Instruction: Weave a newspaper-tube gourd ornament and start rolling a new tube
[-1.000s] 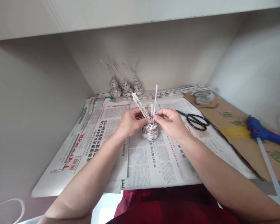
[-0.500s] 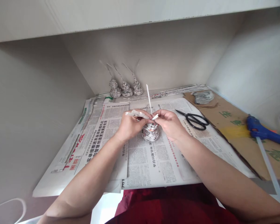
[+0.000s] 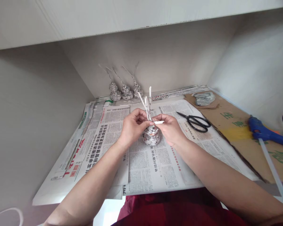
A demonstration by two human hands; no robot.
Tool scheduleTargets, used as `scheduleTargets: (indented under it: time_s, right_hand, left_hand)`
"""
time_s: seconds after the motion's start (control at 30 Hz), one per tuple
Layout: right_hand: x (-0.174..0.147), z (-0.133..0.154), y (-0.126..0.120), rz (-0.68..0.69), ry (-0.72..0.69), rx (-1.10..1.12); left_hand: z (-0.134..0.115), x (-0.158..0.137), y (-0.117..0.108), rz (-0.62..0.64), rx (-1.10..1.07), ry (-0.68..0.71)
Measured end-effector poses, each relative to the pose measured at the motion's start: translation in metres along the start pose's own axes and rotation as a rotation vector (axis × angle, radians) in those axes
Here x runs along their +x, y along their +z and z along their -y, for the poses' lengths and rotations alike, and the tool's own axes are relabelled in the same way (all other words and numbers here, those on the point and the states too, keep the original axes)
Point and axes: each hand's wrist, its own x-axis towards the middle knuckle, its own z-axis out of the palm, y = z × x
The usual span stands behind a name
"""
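Paper this narrow creases easily, so the step in hand, which looks like bending strips about the neck of the woven piece (image 3: 152, 139), seems best done with light, even pressure. To the left, the left hand (image 3: 132, 126) has its grip drawn into a close pinch, thumb and fingers at the neck; I would hold that side firm, since a slack neck could let the rows slip. Between the hands, upright strips (image 3: 146, 105) rise from the top, and it should help to guide them singly so they do not tangle. To the right, the right hand (image 3: 171, 128) has its grip pressed nearly together, thumb and forefinger about a white strip end (image 3: 159, 122) lying sideways; a snug, gentle draw would likely avoid a tear.

As for looks, the woven piece appears to rest upright on the newspaper (image 3: 143, 169), just below the fingertips. Its upper left edge is partly covered by the thumb. The middle shows overlapping whitish rows flecked with dark print and a touch of orange-red; the right flank swells out roundly low down.
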Motion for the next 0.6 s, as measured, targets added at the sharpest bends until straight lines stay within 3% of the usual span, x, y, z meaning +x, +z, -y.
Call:
scheduleTargets:
  time_s: [0.13,0.27,0.43,0.6]
  right_hand:
    - [0.0,-0.004,-0.001,0.023,-0.099,-0.048]
    - [0.003,-0.007,-0.003,0.107,-0.108,-0.005]
    - [0.007,-0.012,-0.004,0.227,-0.059,0.166]
    - [0.01,-0.015,-0.006,0.265,-0.054,0.218]
  left_hand:
    - [-0.001,0.001,-0.002,-0.018,-0.04,-0.093]
    - [0.0,0.003,-0.006,0.017,-0.094,-0.157]
    - [0.002,0.004,-0.007,0.042,-0.144,-0.152]
    - [0.003,0.006,-0.01,0.097,-0.148,-0.131]
